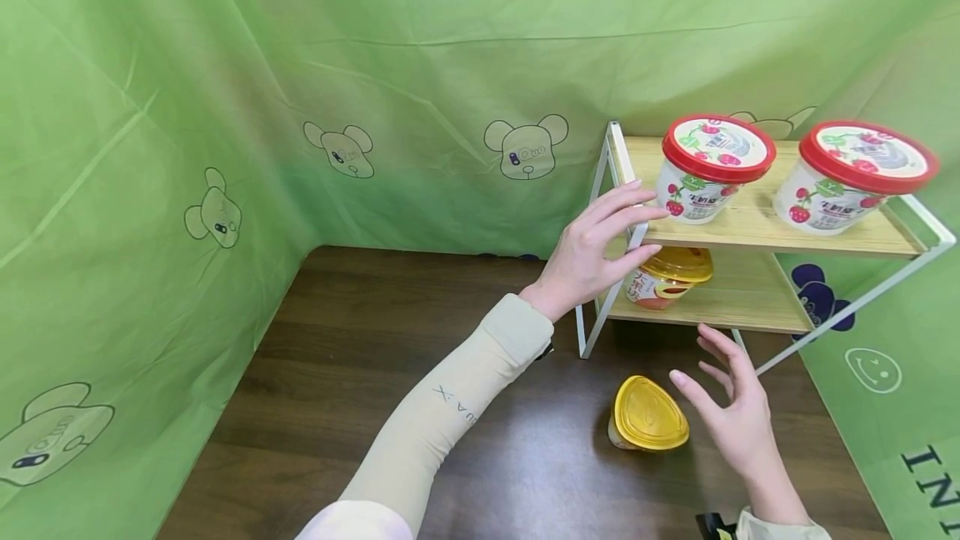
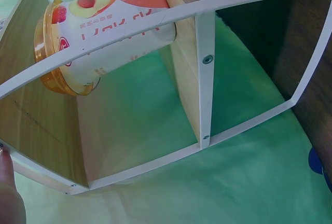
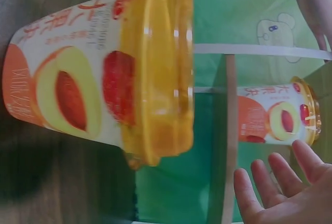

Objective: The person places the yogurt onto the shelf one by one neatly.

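Observation:
My left hand point(image 1: 588, 248) is at the front left corner of a small two-tier shelf rack point(image 1: 780, 242), its fingers and thumb stretched out around the white metal post. In the left wrist view one fingertip point(image 2: 6, 163) comes right up to the frame. My right hand point(image 1: 738, 411) has its fingers spread and slightly bent, just right of a peach cup with a yellow lid point(image 1: 649, 413) on the dark floor; nothing is in its grasp. The right wrist view shows that cup point(image 3: 78, 73) close up, with an open palm point(image 3: 295, 203) at the lower right.
A second peach cup point(image 1: 671, 277) stands at the left of the lower shelf, partly under the upper board. On top stand two white strawberry tubs with red lids point(image 1: 716, 165), side by side. Green printed cloth point(image 1: 435, 90) hangs behind and along both sides.

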`<state>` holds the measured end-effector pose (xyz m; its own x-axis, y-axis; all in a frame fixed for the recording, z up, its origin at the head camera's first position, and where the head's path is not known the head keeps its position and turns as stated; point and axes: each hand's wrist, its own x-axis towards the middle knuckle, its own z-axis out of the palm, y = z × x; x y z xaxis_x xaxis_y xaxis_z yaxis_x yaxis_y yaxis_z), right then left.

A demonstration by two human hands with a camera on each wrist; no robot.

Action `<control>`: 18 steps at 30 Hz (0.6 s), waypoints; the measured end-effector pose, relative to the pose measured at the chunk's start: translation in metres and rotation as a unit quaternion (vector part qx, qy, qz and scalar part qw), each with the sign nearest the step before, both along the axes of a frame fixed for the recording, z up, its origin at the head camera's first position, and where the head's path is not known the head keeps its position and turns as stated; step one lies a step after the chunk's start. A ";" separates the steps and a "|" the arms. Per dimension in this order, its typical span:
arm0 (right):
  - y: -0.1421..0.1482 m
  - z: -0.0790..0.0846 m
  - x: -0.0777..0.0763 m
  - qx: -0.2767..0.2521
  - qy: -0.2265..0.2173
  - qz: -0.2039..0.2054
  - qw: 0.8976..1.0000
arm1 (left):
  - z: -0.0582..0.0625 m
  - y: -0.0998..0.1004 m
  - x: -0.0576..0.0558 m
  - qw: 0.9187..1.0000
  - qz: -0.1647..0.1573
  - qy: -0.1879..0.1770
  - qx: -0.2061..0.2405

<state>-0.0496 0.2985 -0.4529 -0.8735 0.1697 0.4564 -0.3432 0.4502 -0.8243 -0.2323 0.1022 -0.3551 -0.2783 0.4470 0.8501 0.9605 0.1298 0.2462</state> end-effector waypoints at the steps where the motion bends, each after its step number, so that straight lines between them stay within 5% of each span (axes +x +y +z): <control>1: 0.000 -0.002 0.000 0.001 -0.007 -0.002 1.000 | 0.000 0.000 0.000 1.000 0.000 0.000 0.000; 9: -0.004 -0.016 0.003 0.014 -0.043 0.005 0.999 | -0.001 0.000 -0.001 1.000 0.000 0.000 -0.001; 18: -0.002 -0.035 0.005 0.089 -0.108 0.017 0.990 | -0.001 0.000 -0.001 1.000 -0.001 0.000 -0.002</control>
